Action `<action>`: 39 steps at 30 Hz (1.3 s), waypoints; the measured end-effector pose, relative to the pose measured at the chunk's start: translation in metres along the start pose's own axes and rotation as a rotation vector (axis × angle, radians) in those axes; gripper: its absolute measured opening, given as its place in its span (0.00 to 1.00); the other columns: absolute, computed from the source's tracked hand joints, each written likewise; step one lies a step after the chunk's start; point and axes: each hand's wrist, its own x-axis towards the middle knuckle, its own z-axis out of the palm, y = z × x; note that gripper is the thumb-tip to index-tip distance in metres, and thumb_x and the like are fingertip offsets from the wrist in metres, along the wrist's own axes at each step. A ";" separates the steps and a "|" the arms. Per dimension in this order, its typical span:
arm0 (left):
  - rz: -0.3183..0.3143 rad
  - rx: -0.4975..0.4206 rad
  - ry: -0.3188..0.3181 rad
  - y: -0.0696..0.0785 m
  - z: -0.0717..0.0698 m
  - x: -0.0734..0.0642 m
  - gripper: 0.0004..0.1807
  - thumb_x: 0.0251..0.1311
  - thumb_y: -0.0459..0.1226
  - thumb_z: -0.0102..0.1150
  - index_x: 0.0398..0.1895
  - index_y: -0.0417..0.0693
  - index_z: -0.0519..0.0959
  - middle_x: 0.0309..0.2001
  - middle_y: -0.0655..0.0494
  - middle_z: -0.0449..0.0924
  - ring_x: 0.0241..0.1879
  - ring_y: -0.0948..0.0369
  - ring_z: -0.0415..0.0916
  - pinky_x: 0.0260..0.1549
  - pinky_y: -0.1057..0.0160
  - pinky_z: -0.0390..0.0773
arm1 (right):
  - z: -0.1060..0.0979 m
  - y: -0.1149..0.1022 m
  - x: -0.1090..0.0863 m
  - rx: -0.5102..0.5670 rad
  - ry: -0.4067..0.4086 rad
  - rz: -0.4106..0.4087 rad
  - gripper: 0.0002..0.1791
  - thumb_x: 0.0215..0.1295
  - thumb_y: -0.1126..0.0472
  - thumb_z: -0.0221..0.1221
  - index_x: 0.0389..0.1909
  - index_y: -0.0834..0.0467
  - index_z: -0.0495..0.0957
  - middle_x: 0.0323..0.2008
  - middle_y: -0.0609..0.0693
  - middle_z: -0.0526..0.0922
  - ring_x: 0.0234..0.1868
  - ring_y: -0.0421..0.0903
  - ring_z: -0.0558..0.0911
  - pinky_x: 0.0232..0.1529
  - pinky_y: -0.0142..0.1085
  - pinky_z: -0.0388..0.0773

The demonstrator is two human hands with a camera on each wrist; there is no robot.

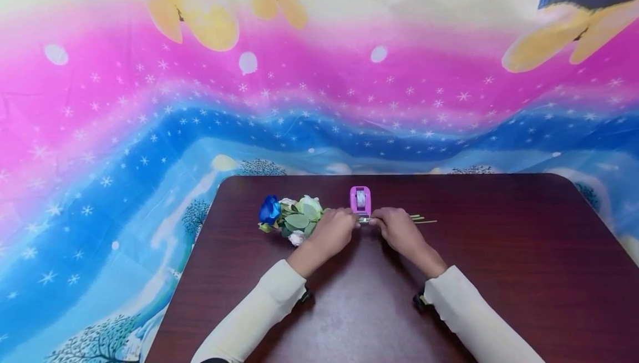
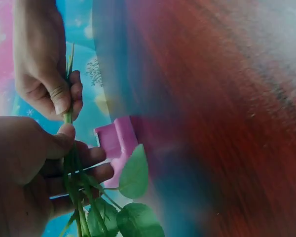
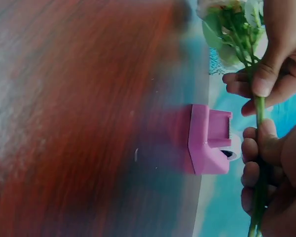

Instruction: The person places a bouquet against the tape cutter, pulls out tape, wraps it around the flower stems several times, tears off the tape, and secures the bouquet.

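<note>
The bouquet (image 1: 297, 221) is located at the far part of the dark red-brown table (image 1: 359, 307), left of centre to centre, its long axis running left to right, roughly parallel to the table's far edge. The flower heads point left; the stem (image 3: 259, 106) ends point right, past the right hand (image 1: 399, 228), and fan slightly apart. At the leftmost end sits a vivid blue rose (image 1: 269, 210); next to it are a larger white bloom (image 1: 310, 206) with a greenish tint and smaller pale pinkish blooms, among broad, oval, grey-green leaves. The stems are slender and green, gathered into a narrow bundle between the hands. The left hand (image 1: 334, 227) pinches the bundle just right of the blooms, thumb against the stems and fingers behind them. The right hand pinches it a little further right, thumb against curled fingers, the two hands near each other. Whether the stems touch the table cannot be told. Just beyond the gap between the hands stands a pink dispenser (image 3: 200, 140) with a roll of tape (image 1: 360, 199) in it and a toothed cutting edge facing the stems; contact between them cannot be determined. Beyond the table hangs a backdrop (image 1: 319, 80) printed with snowflakes and trees.
</note>
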 end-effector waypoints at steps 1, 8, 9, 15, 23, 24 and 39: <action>-0.007 -0.026 -0.006 -0.001 0.000 0.001 0.06 0.69 0.39 0.62 0.34 0.51 0.86 0.33 0.58 0.87 0.32 0.60 0.85 0.31 0.60 0.83 | 0.001 0.000 0.000 -0.003 0.017 -0.006 0.05 0.69 0.63 0.64 0.35 0.60 0.87 0.32 0.52 0.89 0.33 0.45 0.85 0.37 0.44 0.83; -0.062 -0.095 -0.014 -0.004 0.001 0.002 0.10 0.69 0.40 0.62 0.29 0.51 0.88 0.27 0.60 0.86 0.26 0.60 0.84 0.25 0.60 0.80 | 0.005 0.000 -0.004 -0.001 0.040 0.017 0.06 0.69 0.62 0.64 0.39 0.60 0.88 0.36 0.54 0.90 0.39 0.51 0.88 0.42 0.48 0.85; -0.068 -0.088 -0.010 -0.003 0.002 0.002 0.10 0.69 0.40 0.62 0.29 0.52 0.88 0.27 0.60 0.86 0.26 0.60 0.84 0.25 0.59 0.80 | 0.004 0.000 -0.004 0.001 0.030 0.027 0.07 0.69 0.61 0.64 0.39 0.59 0.88 0.36 0.54 0.90 0.38 0.51 0.87 0.42 0.48 0.84; -0.048 -0.028 0.055 -0.002 0.007 0.000 0.09 0.64 0.38 0.67 0.24 0.54 0.84 0.24 0.62 0.83 0.25 0.61 0.83 0.24 0.59 0.79 | 0.002 0.000 -0.002 0.065 -0.099 0.138 0.10 0.76 0.57 0.57 0.41 0.57 0.85 0.29 0.49 0.85 0.30 0.44 0.79 0.37 0.42 0.79; -0.021 0.007 0.096 -0.001 0.017 -0.004 0.09 0.62 0.35 0.68 0.24 0.54 0.84 0.25 0.62 0.84 0.24 0.63 0.82 0.23 0.61 0.80 | -0.001 0.007 0.008 0.102 -0.144 0.239 0.11 0.78 0.60 0.55 0.48 0.62 0.82 0.37 0.54 0.86 0.34 0.46 0.79 0.39 0.42 0.79; -0.023 0.010 0.096 0.000 0.018 -0.005 0.08 0.63 0.36 0.67 0.25 0.54 0.85 0.26 0.62 0.85 0.24 0.63 0.82 0.24 0.61 0.80 | 0.000 0.008 0.010 0.108 -0.142 0.241 0.10 0.76 0.61 0.57 0.48 0.62 0.82 0.40 0.55 0.86 0.36 0.46 0.80 0.40 0.42 0.80; -0.030 0.006 0.089 0.001 0.030 -0.010 0.06 0.67 0.40 0.66 0.36 0.53 0.90 0.29 0.60 0.86 0.28 0.63 0.84 0.27 0.63 0.82 | 0.013 0.014 0.013 0.206 -0.186 0.290 0.10 0.78 0.58 0.55 0.46 0.60 0.80 0.25 0.51 0.80 0.24 0.43 0.77 0.28 0.35 0.75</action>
